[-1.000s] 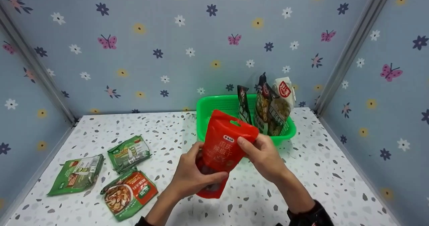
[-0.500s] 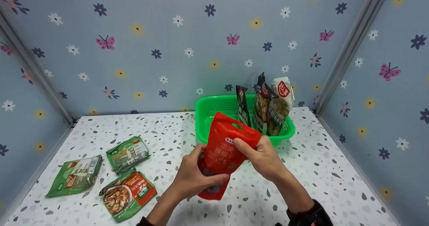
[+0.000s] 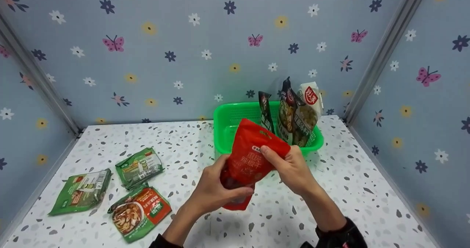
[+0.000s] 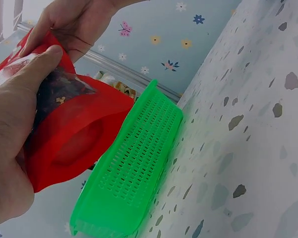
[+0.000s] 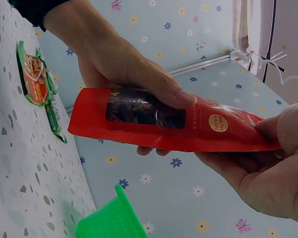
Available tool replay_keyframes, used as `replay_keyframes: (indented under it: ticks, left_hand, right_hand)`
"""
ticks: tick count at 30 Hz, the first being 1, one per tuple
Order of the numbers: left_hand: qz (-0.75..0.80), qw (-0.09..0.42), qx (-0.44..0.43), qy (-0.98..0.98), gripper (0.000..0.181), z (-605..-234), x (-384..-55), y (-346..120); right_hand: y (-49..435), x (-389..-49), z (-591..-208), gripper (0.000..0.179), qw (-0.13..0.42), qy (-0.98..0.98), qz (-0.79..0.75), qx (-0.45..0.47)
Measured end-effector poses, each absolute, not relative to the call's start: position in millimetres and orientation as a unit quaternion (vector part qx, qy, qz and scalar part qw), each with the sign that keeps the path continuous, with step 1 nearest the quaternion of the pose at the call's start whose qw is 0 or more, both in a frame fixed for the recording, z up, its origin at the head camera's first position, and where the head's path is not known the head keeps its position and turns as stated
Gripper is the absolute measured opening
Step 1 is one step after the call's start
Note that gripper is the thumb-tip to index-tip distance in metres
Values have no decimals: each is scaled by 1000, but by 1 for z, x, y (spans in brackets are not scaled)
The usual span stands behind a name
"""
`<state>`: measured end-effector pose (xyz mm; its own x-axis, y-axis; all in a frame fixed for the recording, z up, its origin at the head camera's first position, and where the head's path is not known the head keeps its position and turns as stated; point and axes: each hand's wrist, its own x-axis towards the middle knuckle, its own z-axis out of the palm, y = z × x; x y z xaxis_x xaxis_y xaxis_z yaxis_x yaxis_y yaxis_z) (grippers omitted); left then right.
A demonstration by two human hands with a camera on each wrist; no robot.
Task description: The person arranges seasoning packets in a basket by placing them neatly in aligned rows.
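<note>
Both hands hold a red pouch point(image 3: 249, 160) with a hang hole at its top and a clear window near the bottom. My left hand point(image 3: 211, 189) grips its lower left side, thumb across the front. At the upper right corner my right hand point(image 3: 292, 167) pinches the pouch, thumb on the face. The right wrist view shows the pouch point(image 5: 149, 121) well above the table, dark contents behind its window. Behind it stands a green basket point(image 3: 229, 114), partly covered by the pouch, with several upright food packets point(image 3: 288, 115) in its right part.
Three green food packets lie at the left of the speckled table point(image 3: 176, 141): one far left point(image 3: 81, 193), one behind point(image 3: 140, 167), and one with a noodle-like dish picture in front point(image 3: 141, 213). Flowered walls point(image 3: 147, 57) enclose the back and sides.
The pouch has shifted slightly right and up in the head view, both hands moving with it and keeping their grip. The basket and the packets stay in place.
</note>
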<state>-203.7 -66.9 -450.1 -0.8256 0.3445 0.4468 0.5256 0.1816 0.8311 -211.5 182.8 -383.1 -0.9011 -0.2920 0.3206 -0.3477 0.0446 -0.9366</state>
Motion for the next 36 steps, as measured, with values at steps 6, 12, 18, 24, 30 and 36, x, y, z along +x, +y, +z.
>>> replay_keyframes:
  ticks: [6, 12, 18, 24, 30, 36]
  left_hand:
    - [-556, 98, -273, -779, 50, -449, -217, -72]
    - [-501, 182, -231, -814, 36, -460, -240, -69]
    - [-388, 230, -243, -859, 41, -479, -260, -64]
    - [-298, 258, -262, -881, 40, -499, -272, -62]
    - [-252, 261, -252, -897, 36, -509, -277, -60]
    - [-237, 290, -248, -893, 25, -512, -283, -55]
  right_hand:
    - [202, -215, -368, 28, 75, -732, 661, 147]
    - [221, -216, -358, 29, 130, -742, 651, 95]
    - [231, -216, -354, 32, 145, -745, 646, 76]
    - [235, -218, -352, 38, 158, -746, 646, 48]
    - [235, -220, -353, 37, 187, -751, 632, 35]
    - [232, -221, -356, 35, 231, -751, 619, 18]
